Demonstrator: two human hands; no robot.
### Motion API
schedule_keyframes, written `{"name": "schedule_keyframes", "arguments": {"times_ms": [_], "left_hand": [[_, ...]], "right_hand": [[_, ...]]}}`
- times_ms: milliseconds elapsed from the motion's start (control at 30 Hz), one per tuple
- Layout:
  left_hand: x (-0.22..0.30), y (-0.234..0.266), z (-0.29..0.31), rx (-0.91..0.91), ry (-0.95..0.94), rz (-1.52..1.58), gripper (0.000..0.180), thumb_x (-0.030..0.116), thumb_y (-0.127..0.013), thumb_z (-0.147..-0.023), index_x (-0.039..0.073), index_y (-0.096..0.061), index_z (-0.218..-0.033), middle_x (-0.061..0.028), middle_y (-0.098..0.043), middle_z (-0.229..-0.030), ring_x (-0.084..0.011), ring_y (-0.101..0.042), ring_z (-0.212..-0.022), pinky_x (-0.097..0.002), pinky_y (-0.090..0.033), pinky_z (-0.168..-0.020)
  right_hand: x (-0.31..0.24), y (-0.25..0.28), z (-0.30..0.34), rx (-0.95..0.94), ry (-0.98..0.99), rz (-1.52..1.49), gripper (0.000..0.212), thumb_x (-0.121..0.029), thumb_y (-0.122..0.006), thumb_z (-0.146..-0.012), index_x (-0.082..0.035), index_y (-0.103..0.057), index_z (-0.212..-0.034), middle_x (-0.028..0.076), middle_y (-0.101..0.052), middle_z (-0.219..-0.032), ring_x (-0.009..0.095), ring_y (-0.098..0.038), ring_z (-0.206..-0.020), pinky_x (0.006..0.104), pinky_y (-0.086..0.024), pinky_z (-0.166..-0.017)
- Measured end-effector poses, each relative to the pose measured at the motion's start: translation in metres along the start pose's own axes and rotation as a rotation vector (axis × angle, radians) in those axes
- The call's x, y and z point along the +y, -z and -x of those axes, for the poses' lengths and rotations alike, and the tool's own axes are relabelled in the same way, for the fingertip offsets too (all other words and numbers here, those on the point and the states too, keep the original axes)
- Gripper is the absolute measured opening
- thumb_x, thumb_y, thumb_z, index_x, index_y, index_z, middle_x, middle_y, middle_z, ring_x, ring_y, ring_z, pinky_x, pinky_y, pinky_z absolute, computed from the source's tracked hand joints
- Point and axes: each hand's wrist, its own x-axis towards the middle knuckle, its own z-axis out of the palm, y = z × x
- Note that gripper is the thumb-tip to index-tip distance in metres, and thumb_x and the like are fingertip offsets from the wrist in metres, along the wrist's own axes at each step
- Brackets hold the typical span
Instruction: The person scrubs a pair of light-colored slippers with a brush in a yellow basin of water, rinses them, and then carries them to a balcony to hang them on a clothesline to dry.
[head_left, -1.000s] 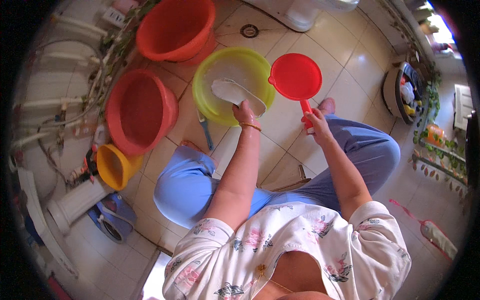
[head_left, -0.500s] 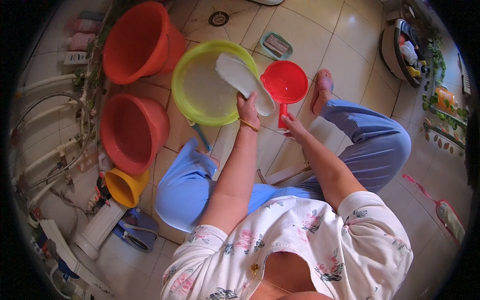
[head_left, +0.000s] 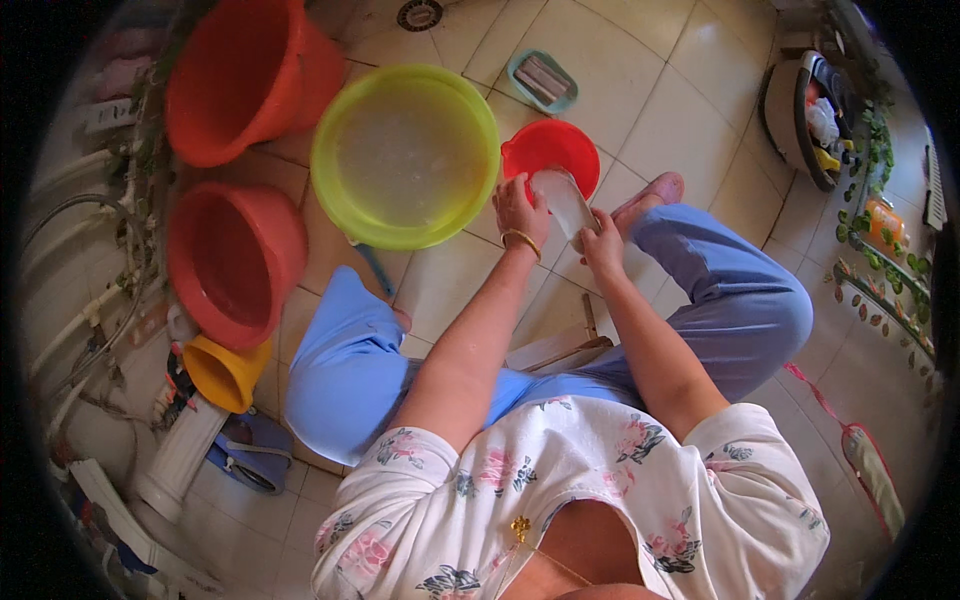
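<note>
Head view: both hands' fingers clasp pale sole (head_left: 562, 200), now over red scoop (head_left: 550, 150), off yellow basin (head_left: 405, 155).

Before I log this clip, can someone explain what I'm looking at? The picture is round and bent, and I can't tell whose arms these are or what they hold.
There is no machine here: a person works with bare hands. The one view comes from a wide fisheye camera on the person's head, looking down, so straight tile lines bend near the rim. The forearms rising from the lower edge are the person's own. The left hand and the right hand together hold a pale shoe sole or slipper over a small red bowl-shaped scoop. On the tiled floor stand a yellow-green basin, two red tubs and a small yellow bucket. A soap dish lies beyond the basin.
</note>
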Motion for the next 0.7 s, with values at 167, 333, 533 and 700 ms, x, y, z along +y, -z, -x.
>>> {"name": "schedule_keyframes", "arguments": {"times_ms": [167,333,533,700], "left_hand": [[-0.01,-0.016,-0.03,-0.274,-0.167,-0.148,0.043,0.01,-0.057,-0.074,0.007,-0.05,-0.117,-0.0161,-0.044,-0.125,-0.0332,-0.039,-0.117,-0.0405,-0.032,-0.099],[-0.021,-0.035,-0.058,-0.721,-0.063,-0.43,0.055,0.014,-0.047,-0.084,0.009,-0.03,-0.135,-0.0154,-0.01,-0.146,-0.0338,-0.019,-0.131,-0.0371,-0.021,-0.108],[-0.021,-0.056,-0.077,-0.75,0.242,-0.567,0.059,0.019,-0.037,-0.088,0.01,-0.012,-0.141,-0.0132,-0.006,-0.147,-0.0333,-0.014,-0.133,-0.0364,-0.018,-0.109],[-0.016,-0.057,-0.077,-0.704,0.354,-0.39,0.057,0.02,-0.034,-0.089,0.011,-0.012,-0.141,-0.0122,-0.001,-0.147,-0.0328,-0.01,-0.134,-0.036,-0.013,-0.11]], "right_hand": [[-0.028,-0.018,-0.063,-0.008,0.282,0.616,0.025,-0.016,-0.048,-0.081,-0.009,-0.049,-0.104,0.02,-0.058,-0.094,0.038,-0.059,-0.081,0.0459,-0.048,-0.068],[-0.06,-0.032,-0.107,-0.069,0.47,0.865,0.019,-0.015,-0.048,-0.082,-0.009,-0.049,-0.1,0.015,-0.056,-0.095,0.032,-0.059,-0.086,0.0428,-0.05,-0.068],[-0.062,-0.071,-0.141,-0.232,0.47,0.994,0.023,-0.019,-0.046,-0.085,-0.009,-0.053,-0.105,0.014,-0.053,-0.108,0.027,-0.058,-0.095,0.039,-0.052,-0.069],[-0.047,-0.08,-0.152,-0.285,0.451,0.945,0.029,-0.022,-0.039,-0.087,-0.008,-0.051,-0.109,0.016,-0.06,-0.1,0.029,-0.063,-0.085,0.0409,-0.052,-0.067]]}}
